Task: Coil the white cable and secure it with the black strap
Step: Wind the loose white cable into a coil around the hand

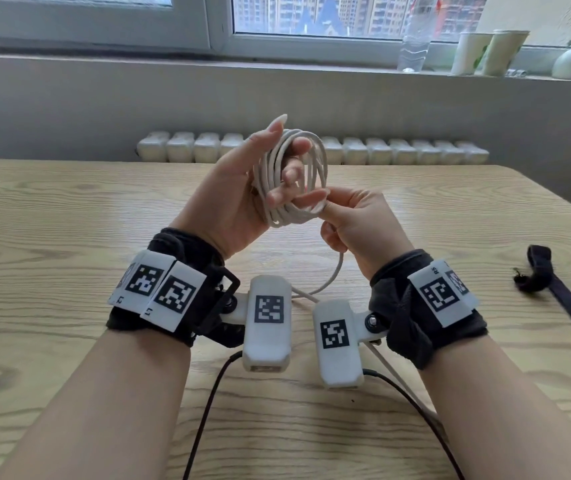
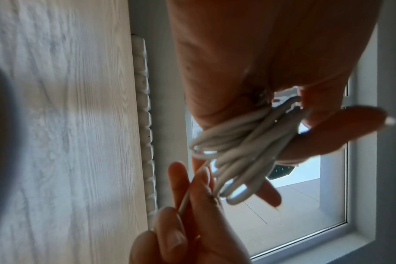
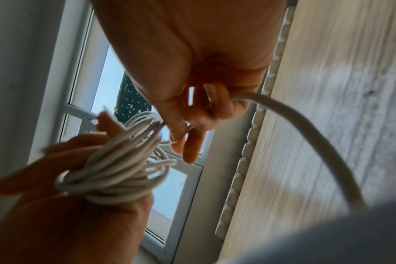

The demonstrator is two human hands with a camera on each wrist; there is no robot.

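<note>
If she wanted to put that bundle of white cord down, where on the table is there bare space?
The table is bare wood left of the left hand, and beyond both hands toward the radiator. Right of the right hand is bare until the black strap. It is crowded near her wrists, where the white cable tail and black wires trail.

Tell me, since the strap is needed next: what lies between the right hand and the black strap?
Only bare wooden table, as the head view shows, separates the right hand from the black strap.
</note>
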